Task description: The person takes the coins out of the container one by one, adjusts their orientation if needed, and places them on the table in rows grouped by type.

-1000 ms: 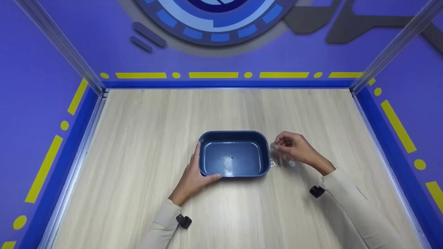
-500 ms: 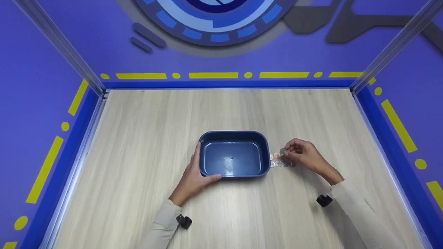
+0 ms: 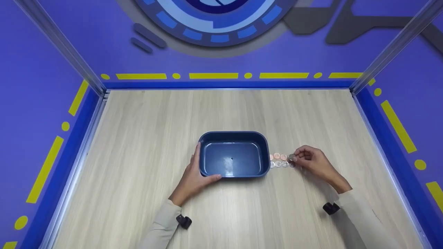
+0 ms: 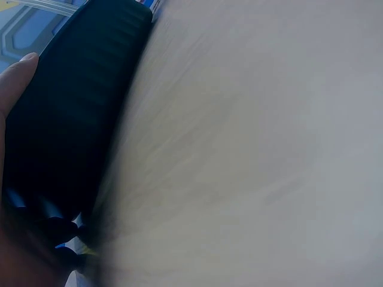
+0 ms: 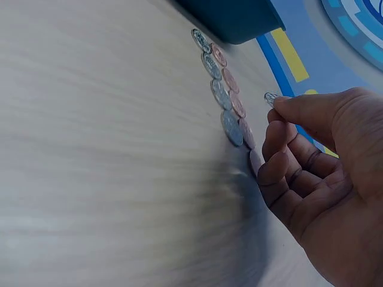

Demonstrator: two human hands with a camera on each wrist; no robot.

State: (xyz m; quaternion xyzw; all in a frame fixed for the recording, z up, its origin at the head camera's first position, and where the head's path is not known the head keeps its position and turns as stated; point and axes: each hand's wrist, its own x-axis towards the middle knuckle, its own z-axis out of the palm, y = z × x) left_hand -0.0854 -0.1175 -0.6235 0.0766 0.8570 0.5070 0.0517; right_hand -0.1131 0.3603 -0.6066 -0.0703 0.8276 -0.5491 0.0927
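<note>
A dark blue rectangular plastic bin [image 3: 232, 152] sits on the wooden table. My left hand [image 3: 191, 178] grips its near left corner, thumb along the front rim and fingers against the left wall. The left wrist view shows the bin's outer wall [image 4: 78, 101] with the thumb [image 4: 21, 75] at its edge. My right hand [image 3: 316, 164] pinches a silver coin [image 5: 271, 98] between thumb and index finger, raised over the table. Just right of the bin lie two rows of coins, silver coins [image 5: 220, 94] nearer me and copper coins [image 5: 230, 80] behind them.
Blue-purple panels [image 3: 221, 62] with yellow marks stand around the back and sides of the table [image 3: 155, 117]. Metal posts [image 3: 384, 52] rise at the back corners. A small black camera [image 3: 184, 221] is worn on each wrist.
My right hand has moved right and slightly nearer me with the silver coin, uncovering more of the coin rows. The left hand and the bin have stayed still.
</note>
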